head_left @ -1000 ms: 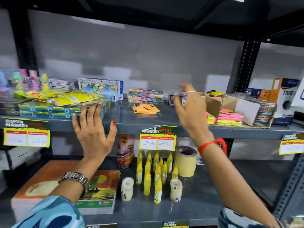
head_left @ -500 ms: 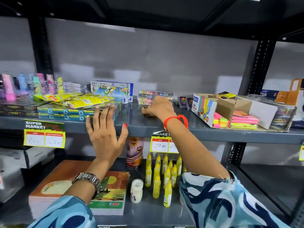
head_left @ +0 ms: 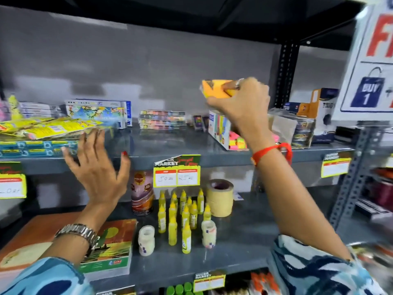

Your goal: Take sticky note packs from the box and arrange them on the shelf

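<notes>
My right hand (head_left: 240, 103) is raised above the upper grey shelf (head_left: 170, 145) and grips an orange sticky note pack (head_left: 214, 88). Below and behind that hand lies the opened cardboard box (head_left: 219, 128), on its side, with pink and yellow sticky note packs (head_left: 236, 141) showing in its mouth. My left hand (head_left: 97, 167) hovers with fingers spread in front of the shelf's front edge, holding nothing. The stretch of shelf between the left stacks and the box is bare grey metal.
Yellow packets on blue boxes (head_left: 42, 133) fill the shelf's left. Colour boxes (head_left: 97, 111) and stacked trays (head_left: 161, 119) stand at the back. A black upright (head_left: 285, 73) and a sale sign (head_left: 372, 60) are on the right. Below stand glue bottles (head_left: 182, 211), tape (head_left: 220, 196) and a notebook (head_left: 108, 245).
My right hand, which was down on the shelf over the orange pack, has lifted it up and to the right. My left hand has blurred slightly but stays near the shelf edge.
</notes>
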